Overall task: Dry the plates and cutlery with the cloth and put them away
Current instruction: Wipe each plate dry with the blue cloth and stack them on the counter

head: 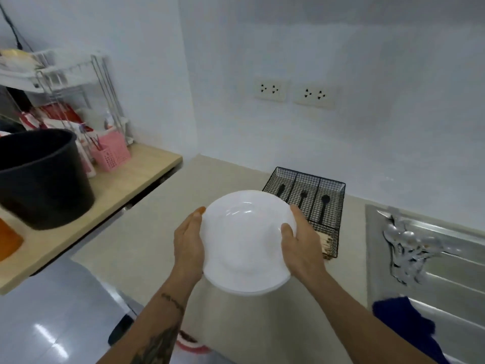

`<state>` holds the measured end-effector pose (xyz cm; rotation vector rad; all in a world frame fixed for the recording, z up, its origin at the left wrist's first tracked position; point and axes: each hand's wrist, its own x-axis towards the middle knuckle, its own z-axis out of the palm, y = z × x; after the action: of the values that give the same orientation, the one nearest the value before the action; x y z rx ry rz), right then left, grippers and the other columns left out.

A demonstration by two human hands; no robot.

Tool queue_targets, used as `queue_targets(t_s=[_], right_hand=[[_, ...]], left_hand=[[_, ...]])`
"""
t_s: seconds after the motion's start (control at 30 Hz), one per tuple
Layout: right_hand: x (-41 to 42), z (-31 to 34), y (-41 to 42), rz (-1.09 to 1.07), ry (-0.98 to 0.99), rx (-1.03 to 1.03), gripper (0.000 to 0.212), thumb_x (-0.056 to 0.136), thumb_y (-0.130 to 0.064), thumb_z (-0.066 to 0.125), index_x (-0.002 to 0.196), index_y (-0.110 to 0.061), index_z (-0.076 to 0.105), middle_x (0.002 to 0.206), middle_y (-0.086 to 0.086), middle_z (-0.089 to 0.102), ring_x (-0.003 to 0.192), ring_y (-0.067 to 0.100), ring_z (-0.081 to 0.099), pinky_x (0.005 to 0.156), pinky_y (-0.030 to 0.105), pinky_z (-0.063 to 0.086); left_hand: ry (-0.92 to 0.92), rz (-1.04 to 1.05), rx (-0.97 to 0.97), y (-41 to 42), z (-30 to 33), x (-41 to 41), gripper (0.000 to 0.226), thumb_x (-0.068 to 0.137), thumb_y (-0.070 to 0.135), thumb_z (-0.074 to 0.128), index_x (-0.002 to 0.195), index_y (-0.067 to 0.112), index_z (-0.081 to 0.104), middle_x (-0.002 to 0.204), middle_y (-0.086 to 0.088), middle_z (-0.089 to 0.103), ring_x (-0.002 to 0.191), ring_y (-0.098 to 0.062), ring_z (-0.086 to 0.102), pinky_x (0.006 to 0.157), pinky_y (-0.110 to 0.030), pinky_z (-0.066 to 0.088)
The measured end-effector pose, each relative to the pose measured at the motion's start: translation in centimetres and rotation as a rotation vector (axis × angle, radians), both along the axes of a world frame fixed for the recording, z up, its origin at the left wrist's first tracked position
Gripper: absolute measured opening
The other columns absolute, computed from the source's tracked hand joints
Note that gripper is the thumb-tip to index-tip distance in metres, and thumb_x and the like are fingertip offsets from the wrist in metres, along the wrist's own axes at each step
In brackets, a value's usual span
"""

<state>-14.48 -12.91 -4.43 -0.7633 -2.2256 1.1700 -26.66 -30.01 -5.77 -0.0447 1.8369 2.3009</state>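
Above the counter (162, 206), a white plate (246, 243) is gripped at opposite rims by the left hand (189, 240) and right hand (301, 240); judged rigid, smooth, slippery, breakable

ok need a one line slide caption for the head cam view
Both hands, left hand and right hand, hold a white plate above the counter, in front of a black wire cutlery tray.

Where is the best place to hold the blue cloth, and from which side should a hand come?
Pinch the bunched upper edge of the blue cloth, coming from above with the right hand. It lies draped over the sink's near rim, so the raised fold is the freest part.
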Motion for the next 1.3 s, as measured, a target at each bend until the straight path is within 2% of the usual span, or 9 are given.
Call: queue_targets(t_s=[0.17,0.3,0.47,0.57,0.7,0.9,1.1,1.2,1.3], right_hand=[[-6.9,1.0,-4.3,-0.127,0.012,-0.052,0.046,0.096,-0.020,0.046,0.141,-0.027,0.042,0.113,-0.012,0.048,0.104,0.009,0.044,0.093,0.027,0.035],[-11.7,2.2,-7.2,-0.183,0.057,-0.051,0.039,0.095,-0.015,0.046,0.133,-0.026,0.048,0.103,-0.014,0.051,0.099,0.011,0.050,0.085,0.025,0.037],[-16.5,1.9,-8.7,-0.252,-0.028,-0.062,0.045,0.090,-0.031,0.041,0.135,-0.029,0.044,0.116,-0.005,0.059,0.106,0.018,0.055,0.097,0.038,0.045],[-18.8,1.8,-8.3,-0.279,-0.067,-0.068,0.051,0.083,-0.037,0.037,0.133,-0.031,0.043,0.114,0.002,0.063,0.102,0.024,0.058,0.093,0.041,0.048],[-21.5,1.4,-6.7,-0.304,-0.097,-0.087,0.047,0.091,-0.028,0.043,0.139,-0.026,0.041,0.120,0.004,0.061,0.108,0.025,0.058,0.096,0.038,0.046],[-25.3,0.5,-3.6,-0.317,-0.151,-0.154,0.052,0.098,-0.022,0.044,0.148,-0.021,0.030,0.136,0.011,0.051,0.123,0.028,0.048,0.103,0.034,0.035],[-29.0,-2.3,0.8,-0.318,-0.250,-0.193,0.053,0.096,-0.029,0.043,0.146,-0.027,0.029,0.128,0.011,0.056,0.111,0.028,0.056,0.099,0.040,0.045],[-30.8,-3.6,2.8,-0.322,-0.292,-0.257,0.057,0.097,-0.031,0.043,0.149,-0.028,0.022,0.135,0.012,0.048,0.118,0.030,0.052,0.102,0.040,0.041],[-32.4,-5.2,4.4,-0.319,-0.317,-0.342,0.059,0.095,-0.037,0.041,0.150,-0.032,0.017,0.142,0.012,0.043,0.123,0.031,0.049,0.105,0.047,0.040]], left_hand=[[0.013,-0.128,-0.065,-2.5,0.6,-9.6,0.023,0.087,0.038,0.064,0.093,0.019,0.077,0.096,-0.002,0.075,0.093,-0.026,0.068,0.089,-0.050,0.055],[0.038,-0.214,-0.076,-4.1,1.8,-16.0,0.018,0.086,0.038,0.064,0.080,0.023,0.072,0.084,0.004,0.070,0.082,-0.020,0.063,0.077,-0.039,0.053],[-0.014,-0.277,-0.088,-4.5,2.0,-21.7,0.017,0.081,0.041,0.068,0.077,0.025,0.073,0.083,0.001,0.070,0.079,-0.022,0.063,0.074,-0.039,0.053],[-0.036,-0.311,-0.089,-3.6,2.1,-24.0,0.019,0.081,0.040,0.067,0.070,0.024,0.071,0.078,0.000,0.069,0.077,-0.024,0.063,0.073,-0.041,0.053],[-0.037,-0.307,-0.111,-1.8,2.3,-26.5,0.022,0.081,0.036,0.064,0.077,0.017,0.074,0.080,-0.005,0.071,0.079,-0.027,0.065,0.078,-0.047,0.057],[0.011,-0.268,-0.174,1.6,0.9,-30.0,0.024,0.083,0.032,0.054,0.081,0.018,0.073,0.083,-0.002,0.073,0.080,-0.026,0.066,0.074,-0.041,0.057],[0.062,-0.252,-0.251,6.0,-2.1,-33.3,0.026,0.092,0.033,0.051,0.085,0.020,0.073,0.086,0.000,0.073,0.083,-0.024,0.067,0.071,-0.035,0.057],[0.085,-0.269,-0.285,8.1,-3.7,-34.9,0.026,0.097,0.032,0.050,0.090,0.021,0.073,0.089,0.001,0.072,0.086,-0.022,0.067,0.075,-0.036,0.058],[0.115,-0.273,-0.331,10.0,-4.5,-36.2,0.024,0.099,0.028,0.049,0.092,0.021,0.071,0.090,0.003,0.070,0.087,-0.018,0.064,0.081,-0.034,0.055]])
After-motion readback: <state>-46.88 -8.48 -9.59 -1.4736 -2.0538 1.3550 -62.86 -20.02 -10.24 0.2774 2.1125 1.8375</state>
